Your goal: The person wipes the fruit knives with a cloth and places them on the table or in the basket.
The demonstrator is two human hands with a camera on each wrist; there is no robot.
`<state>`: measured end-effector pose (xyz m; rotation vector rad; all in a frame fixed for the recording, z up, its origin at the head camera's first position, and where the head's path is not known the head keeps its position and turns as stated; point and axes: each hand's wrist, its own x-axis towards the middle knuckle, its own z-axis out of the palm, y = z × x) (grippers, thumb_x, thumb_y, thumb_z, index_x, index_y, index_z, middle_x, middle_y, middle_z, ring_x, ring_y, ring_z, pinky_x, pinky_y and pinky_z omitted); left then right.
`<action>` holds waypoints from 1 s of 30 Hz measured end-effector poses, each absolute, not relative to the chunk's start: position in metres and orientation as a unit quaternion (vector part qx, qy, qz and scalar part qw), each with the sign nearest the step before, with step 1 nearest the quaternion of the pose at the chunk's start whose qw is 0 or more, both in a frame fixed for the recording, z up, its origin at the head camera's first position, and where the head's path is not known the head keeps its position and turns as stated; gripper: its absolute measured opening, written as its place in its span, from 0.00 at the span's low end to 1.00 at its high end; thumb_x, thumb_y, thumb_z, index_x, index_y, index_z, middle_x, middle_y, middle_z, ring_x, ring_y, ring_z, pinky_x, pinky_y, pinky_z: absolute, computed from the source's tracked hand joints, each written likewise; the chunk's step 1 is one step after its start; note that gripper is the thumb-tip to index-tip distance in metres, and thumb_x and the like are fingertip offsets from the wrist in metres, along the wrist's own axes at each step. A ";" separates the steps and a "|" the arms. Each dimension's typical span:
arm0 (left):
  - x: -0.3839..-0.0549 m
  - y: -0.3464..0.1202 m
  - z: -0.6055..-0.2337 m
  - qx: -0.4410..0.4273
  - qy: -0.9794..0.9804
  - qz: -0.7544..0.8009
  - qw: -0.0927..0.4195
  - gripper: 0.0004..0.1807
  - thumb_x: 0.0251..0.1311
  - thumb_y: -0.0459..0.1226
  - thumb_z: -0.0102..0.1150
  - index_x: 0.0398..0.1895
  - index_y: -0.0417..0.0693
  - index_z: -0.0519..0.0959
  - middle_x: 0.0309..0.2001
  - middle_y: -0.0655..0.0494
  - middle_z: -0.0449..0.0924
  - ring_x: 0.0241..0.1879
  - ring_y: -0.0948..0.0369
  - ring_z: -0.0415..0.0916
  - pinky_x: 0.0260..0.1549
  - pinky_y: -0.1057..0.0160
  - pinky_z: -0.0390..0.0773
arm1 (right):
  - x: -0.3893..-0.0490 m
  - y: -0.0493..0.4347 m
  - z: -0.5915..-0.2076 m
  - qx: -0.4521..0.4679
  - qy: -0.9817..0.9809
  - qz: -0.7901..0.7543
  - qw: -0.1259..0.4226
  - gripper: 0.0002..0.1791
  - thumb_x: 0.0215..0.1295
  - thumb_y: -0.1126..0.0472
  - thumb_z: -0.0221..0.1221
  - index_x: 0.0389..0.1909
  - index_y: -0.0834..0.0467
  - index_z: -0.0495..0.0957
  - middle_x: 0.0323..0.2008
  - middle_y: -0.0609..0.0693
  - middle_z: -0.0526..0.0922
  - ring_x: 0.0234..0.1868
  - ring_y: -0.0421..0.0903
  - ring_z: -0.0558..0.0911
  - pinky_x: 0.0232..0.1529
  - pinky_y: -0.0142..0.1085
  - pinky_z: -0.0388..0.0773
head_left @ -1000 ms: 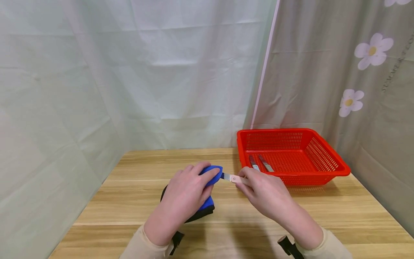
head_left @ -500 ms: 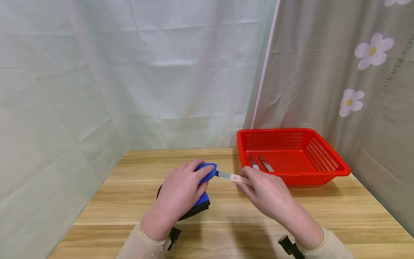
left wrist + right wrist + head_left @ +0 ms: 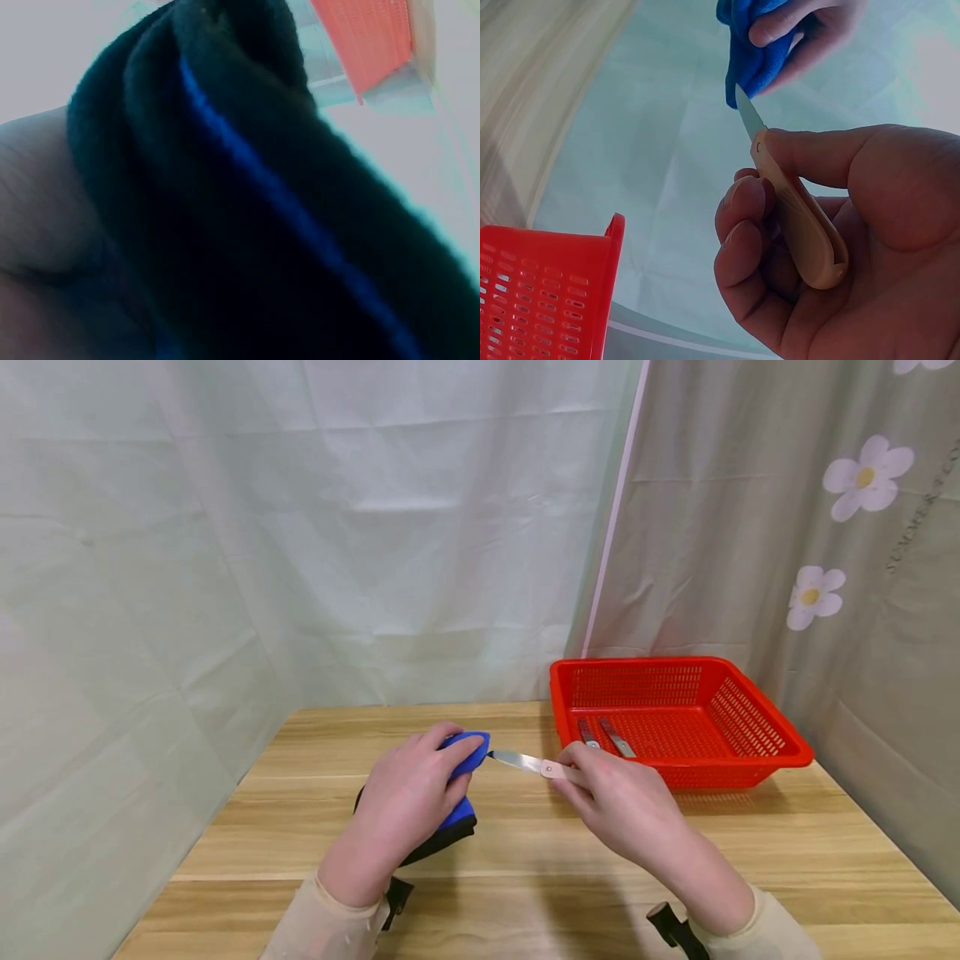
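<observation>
My right hand (image 3: pixel 626 797) grips the pale beige handle of a folding knife (image 3: pixel 799 217), its blade out and pointing left. In my left hand (image 3: pixel 408 793) is a folded cloth (image 3: pixel 457 814), blue on one face and black on the other, pinched between thumb and fingers. The blade tip sits right at the cloth's edge, with most of the blade bare. Dark folds of the cloth fill much of the left wrist view and hide most of the left fingers there.
A red plastic basket (image 3: pixel 750 762) stands at the right rear of the wooden table (image 3: pixel 315 752). Two more knives (image 3: pixel 617 738) lie in its near left corner, one partly hidden by the right hand. A pale curtain (image 3: pixel 420 527) hangs behind and beside the table.
My left hand has moved left with the cloth, sliding it along the blade toward the tip. More of the blade shows now. The right hand has stayed almost in place.
</observation>
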<state>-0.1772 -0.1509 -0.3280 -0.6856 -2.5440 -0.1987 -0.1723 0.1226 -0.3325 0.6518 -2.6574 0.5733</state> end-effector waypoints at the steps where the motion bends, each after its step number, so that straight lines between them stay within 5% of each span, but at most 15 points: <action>1: -0.177 -0.152 -0.328 -0.251 -0.932 -0.074 0.250 0.21 0.70 0.39 0.76 0.65 0.52 0.89 0.59 0.47 0.86 0.48 0.46 0.88 0.43 0.46 0.90 | -0.172 0.123 -0.333 0.230 -0.936 0.202 0.175 0.10 0.75 0.50 0.73 0.40 0.47 0.81 0.25 0.36 0.70 0.21 0.35 0.67 0.21 0.35 0.69; 30: -0.185 -0.151 -0.333 -0.260 -0.934 -0.080 0.232 0.21 0.70 0.38 0.75 0.66 0.53 0.89 0.61 0.48 0.84 0.50 0.47 0.85 0.44 0.47 0.89 | -0.197 0.156 -0.333 0.190 -0.938 0.199 0.210 0.09 0.71 0.57 0.75 0.43 0.55 0.85 0.36 0.49 0.75 0.29 0.43 0.72 0.22 0.38 0.72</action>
